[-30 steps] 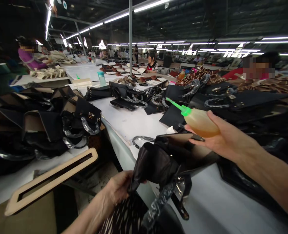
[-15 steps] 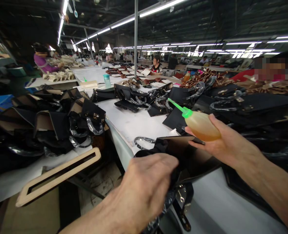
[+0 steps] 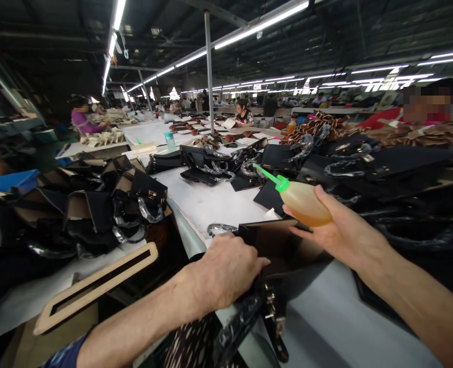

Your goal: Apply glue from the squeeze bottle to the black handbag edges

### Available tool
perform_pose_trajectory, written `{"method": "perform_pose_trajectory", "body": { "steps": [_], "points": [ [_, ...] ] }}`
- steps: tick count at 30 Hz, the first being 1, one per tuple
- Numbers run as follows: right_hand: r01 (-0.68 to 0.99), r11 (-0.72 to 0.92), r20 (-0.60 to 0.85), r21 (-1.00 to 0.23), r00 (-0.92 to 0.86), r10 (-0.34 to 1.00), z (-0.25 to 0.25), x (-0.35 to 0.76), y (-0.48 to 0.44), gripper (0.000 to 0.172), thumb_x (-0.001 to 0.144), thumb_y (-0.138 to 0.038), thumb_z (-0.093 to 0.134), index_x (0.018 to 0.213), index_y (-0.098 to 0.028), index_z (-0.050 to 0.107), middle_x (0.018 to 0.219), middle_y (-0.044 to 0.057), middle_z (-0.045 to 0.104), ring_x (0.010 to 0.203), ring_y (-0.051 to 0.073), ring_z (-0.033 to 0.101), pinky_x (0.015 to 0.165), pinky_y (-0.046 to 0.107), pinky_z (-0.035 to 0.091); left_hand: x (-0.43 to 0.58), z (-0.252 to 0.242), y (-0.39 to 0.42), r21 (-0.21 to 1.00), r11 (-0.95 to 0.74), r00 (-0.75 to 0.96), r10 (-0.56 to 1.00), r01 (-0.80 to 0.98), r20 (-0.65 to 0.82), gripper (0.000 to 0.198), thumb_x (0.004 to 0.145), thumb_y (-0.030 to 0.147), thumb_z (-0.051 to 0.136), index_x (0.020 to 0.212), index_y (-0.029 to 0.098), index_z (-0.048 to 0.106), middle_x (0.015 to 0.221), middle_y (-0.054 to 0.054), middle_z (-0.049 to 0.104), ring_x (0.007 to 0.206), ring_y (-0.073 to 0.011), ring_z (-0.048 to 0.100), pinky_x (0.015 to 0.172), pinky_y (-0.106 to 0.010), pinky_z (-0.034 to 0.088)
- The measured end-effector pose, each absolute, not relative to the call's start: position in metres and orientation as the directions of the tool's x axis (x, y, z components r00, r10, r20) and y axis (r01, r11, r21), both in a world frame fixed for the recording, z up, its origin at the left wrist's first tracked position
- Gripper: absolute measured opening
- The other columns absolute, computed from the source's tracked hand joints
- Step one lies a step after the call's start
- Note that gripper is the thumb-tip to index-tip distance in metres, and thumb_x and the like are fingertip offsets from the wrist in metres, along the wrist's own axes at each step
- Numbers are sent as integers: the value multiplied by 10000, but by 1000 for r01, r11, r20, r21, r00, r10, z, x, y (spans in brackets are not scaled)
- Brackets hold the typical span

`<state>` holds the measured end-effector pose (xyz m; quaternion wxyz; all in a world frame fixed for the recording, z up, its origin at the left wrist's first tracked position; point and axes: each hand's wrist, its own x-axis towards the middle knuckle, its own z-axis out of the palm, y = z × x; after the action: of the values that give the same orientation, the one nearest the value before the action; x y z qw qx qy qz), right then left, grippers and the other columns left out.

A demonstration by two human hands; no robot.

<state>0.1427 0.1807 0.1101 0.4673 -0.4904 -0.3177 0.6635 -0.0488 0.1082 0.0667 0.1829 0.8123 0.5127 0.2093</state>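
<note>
My right hand (image 3: 339, 232) is closed around a squeeze bottle (image 3: 301, 200) of amber liquid with a green nozzle that points up and to the left. Just below it lies a black handbag (image 3: 284, 245) at the near edge of the white table (image 3: 214, 199). My left hand (image 3: 226, 273) rests on the bag's near side with its fingers curled over the black material. A plastic-wrapped handle (image 3: 238, 327) and a buckled strap (image 3: 274, 319) hang from the bag over the table's edge.
Piles of black bags lie at the left (image 3: 92, 209), in the middle (image 3: 214, 163) and on the right (image 3: 383, 163). A long wooden frame (image 3: 96, 286) leans at the lower left. Other people work at tables farther back, one close at the right (image 3: 426, 107).
My left hand has come up from beneath the bag and settled on its near side, pressing the black material flat. The bottle in my right hand has barely shifted.
</note>
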Motion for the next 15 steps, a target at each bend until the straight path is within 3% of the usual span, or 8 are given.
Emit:
{"method": "perform_pose_trajectory", "body": {
  "steps": [3, 6, 10, 13, 15],
  "points": [
    [-326, -366, -362, -872, -73, 929, 111, 141, 183, 239, 994, -285, 495, 1198, -210, 596, 1277, 109, 626, 1196, 273, 557, 1045, 575, 363, -62, 55, 107, 512, -376, 300, 926, 772, 228, 405, 930, 319, 500, 544, 212, 559, 492, -21, 447, 653, -249, 595, 1032, -512, 331],
    [-314, -375, -375, -872, -64, 925, 112, 143, 179, 257, 983, -272, 521, 1221, -205, 591, 1266, 107, 633, 1194, 269, 560, 1054, 574, 353, -69, 46, 123, 392, -310, 226, 943, 866, 246, 438, 968, 355, 432, 598, 197, 606, 555, -46, 544, 672, -244, 617, 1106, -528, 203],
    [-276, -417, -415, -866, -68, 907, 117, 147, 158, 267, 955, -239, 537, 1201, -176, 623, 1185, 137, 671, 1114, 317, 611, 930, 606, 473, -74, 51, 158, 257, -220, 180, 969, 941, 168, 439, 941, 470, 495, 646, 169, 616, 642, -82, 623, 731, -250, 635, 1088, -487, 236],
    [-261, -479, -477, -838, -77, 876, 119, 149, 137, 304, 867, -240, 649, 1149, -129, 670, 1140, 191, 676, 1057, 365, 635, 809, 517, 579, -72, 58, 183, 302, -273, 224, 956, 913, 188, 367, 799, 526, 692, 779, 164, 634, 719, -65, 647, 819, -266, 629, 1068, -457, 273],
    [-299, -532, -534, -792, -85, 841, 120, 150, 127, 361, 840, -285, 677, 1153, -106, 676, 1131, 226, 669, 1047, 392, 634, 782, 498, 596, -67, 58, 194, 410, -297, 241, 953, 862, 184, 422, 686, 501, 799, 870, 165, 622, 758, -45, 642, 832, -264, 617, 1007, -430, 346]
  ]
}}
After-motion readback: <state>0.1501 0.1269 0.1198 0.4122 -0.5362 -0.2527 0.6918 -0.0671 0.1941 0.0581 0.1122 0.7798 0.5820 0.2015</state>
